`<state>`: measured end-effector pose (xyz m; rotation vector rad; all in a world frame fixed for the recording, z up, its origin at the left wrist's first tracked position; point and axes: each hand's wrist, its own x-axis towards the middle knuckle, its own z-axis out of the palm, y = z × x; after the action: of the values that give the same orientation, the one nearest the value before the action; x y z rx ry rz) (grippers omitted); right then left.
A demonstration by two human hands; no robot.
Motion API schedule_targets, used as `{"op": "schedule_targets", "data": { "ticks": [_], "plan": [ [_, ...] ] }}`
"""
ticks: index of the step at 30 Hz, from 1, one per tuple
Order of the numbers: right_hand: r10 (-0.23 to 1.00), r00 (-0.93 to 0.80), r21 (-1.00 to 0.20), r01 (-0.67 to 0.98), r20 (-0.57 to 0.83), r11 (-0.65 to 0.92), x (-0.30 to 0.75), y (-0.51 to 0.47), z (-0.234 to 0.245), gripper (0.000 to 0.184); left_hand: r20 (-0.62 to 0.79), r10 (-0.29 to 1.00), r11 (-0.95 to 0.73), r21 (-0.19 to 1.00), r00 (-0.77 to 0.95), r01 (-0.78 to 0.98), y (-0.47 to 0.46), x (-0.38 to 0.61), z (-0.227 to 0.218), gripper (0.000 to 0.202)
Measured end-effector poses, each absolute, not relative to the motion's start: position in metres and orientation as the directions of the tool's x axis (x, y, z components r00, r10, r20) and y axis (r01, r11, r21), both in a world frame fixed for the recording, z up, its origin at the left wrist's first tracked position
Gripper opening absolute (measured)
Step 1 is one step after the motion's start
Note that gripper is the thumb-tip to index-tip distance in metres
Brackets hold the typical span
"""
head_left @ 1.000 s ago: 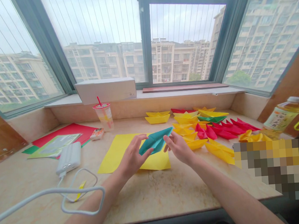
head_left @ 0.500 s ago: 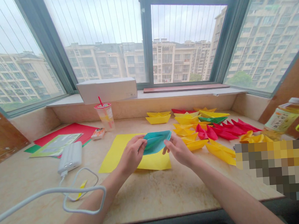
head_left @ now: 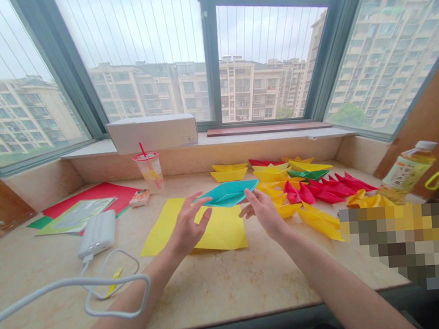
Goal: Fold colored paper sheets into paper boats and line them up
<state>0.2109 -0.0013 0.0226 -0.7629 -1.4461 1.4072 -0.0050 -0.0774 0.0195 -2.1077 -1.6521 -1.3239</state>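
Note:
A turquoise folded paper boat (head_left: 229, 194) is held up above the yellow paper sheet (head_left: 224, 232). My right hand (head_left: 265, 212) pinches its right end, thumb on the near side and the other fingers partly hidden. With thumb and fingers spread, my left hand (head_left: 188, 223) is at the boat's left tip; whether a fingertip still touches it I cannot tell. To the right stand several finished paper boats, among them a yellow boat (head_left: 229, 173), a green boat (head_left: 310, 174) and a red boat (head_left: 326, 192).
At left lie a power bank (head_left: 98, 234) with a looping white cable (head_left: 117, 279), a green-white packet (head_left: 76, 214) and red paper (head_left: 116, 192). A plastic cup with straw (head_left: 149, 172) stands behind. A drink bottle (head_left: 408, 171) is at right, a white box (head_left: 151, 133) on the sill.
My left hand has loosened its grip and spread its fingers. The turquoise boat has risen slightly and turned, showing its long side, still in my right hand. The view shifted a little.

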Motion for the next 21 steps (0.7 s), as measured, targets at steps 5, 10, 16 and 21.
{"op": "schedule_targets", "data": {
  "ticks": [5,10,16,21],
  "plan": [
    [0.895,-0.406,-0.977,-0.177,0.186,0.123,0.211,-0.003,0.025,0.046,0.69,0.722,-0.404,0.369,0.044,0.837,-0.074,-0.011,0.016,0.017],
    [0.903,-0.382,-0.977,-0.151,0.196,0.148,0.209,-0.002,0.022,0.066,0.694,0.717,-0.302,0.393,-0.064,0.869,-0.069,-0.028,0.015,0.017],
    [0.883,-0.371,-0.958,-0.093,0.288,0.273,0.208,-0.001,0.015,0.067,0.623,0.756,-0.072,0.383,-0.2,0.921,-0.057,-0.064,0.009,0.019],
    [0.85,-0.381,-0.921,-0.006,0.363,0.39,0.207,-0.007,0.011,0.061,0.582,0.773,0.062,0.329,-0.254,0.942,-0.052,-0.083,0.003,0.021]
  ]
}}
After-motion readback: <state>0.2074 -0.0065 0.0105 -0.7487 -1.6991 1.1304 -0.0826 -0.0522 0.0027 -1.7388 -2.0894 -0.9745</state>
